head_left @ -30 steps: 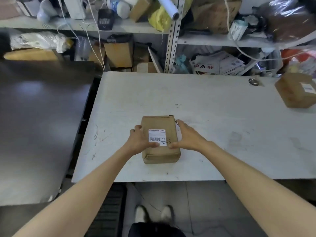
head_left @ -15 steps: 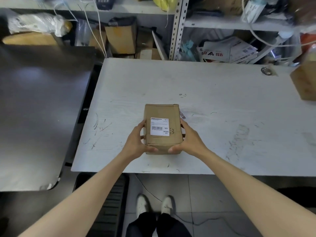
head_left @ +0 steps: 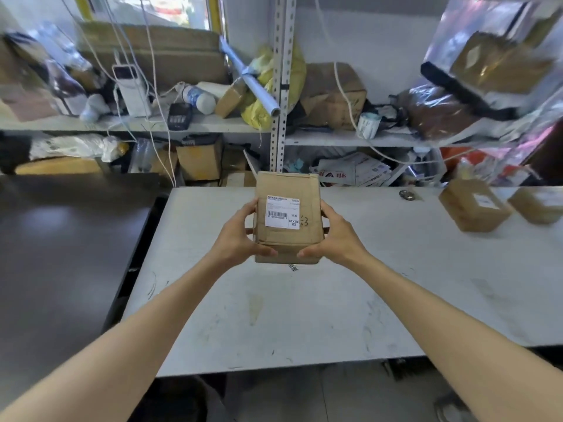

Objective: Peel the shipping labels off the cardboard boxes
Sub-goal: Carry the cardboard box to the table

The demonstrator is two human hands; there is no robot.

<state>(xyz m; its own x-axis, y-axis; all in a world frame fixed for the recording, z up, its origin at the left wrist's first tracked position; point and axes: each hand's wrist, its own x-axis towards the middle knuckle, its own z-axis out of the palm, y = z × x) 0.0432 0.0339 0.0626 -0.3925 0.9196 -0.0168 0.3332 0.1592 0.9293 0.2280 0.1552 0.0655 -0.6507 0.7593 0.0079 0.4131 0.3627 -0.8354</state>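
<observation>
A small brown cardboard box is held up above the white table, tilted so its top faces me. A white shipping label with a barcode is stuck flat on that face. My left hand grips the box's left side, thumb under the front edge. My right hand grips the right side the same way. Two more labelled cardboard boxes, one nearer and one beyond it, sit on the table at the far right.
A small barcode scrap lies on the table under the held box. A small metal object rests near the back edge. Cluttered shelves with boxes, bags and cables stand behind. A dark table adjoins on the left.
Both hands have lifted the box off the table and tilted its labelled face toward me. The view has swung upward, showing more of the shelves.
</observation>
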